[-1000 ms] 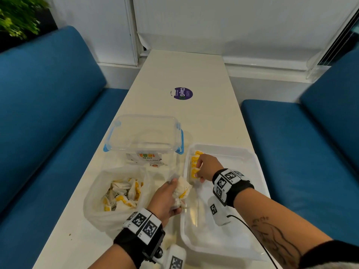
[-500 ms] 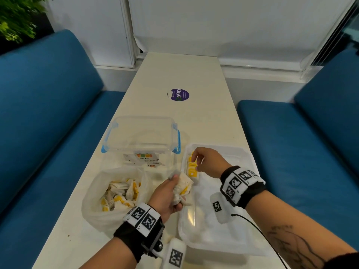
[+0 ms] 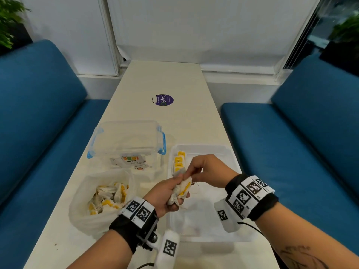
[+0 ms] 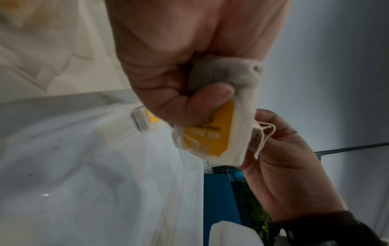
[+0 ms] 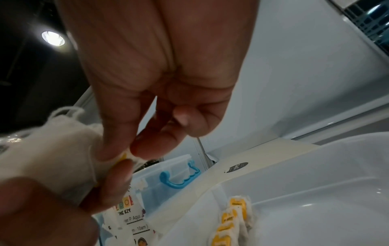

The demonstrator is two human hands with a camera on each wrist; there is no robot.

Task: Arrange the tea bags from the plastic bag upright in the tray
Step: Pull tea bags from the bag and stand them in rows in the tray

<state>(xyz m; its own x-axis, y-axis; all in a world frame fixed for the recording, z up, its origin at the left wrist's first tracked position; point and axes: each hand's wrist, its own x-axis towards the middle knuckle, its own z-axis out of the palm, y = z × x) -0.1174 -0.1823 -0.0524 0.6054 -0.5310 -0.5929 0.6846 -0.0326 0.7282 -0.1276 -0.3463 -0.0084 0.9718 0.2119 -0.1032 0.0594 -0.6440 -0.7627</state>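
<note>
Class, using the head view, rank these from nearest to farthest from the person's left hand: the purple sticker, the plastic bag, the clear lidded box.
From the left hand:
1. plastic bag, just to its left.
2. clear lidded box, beyond the bag.
3. purple sticker, far up the table.

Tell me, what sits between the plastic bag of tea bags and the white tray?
In the head view, the left hand gripping a bunch of tea bags hovers between the plastic bag and the tray; under it, bare table.

Looks like a café/lounge booth — blue bench seats [image 3: 38, 117] both sides of frame, long white table [image 3: 161, 80] centre, w/ branded sticker [image 3: 164, 100].
</note>
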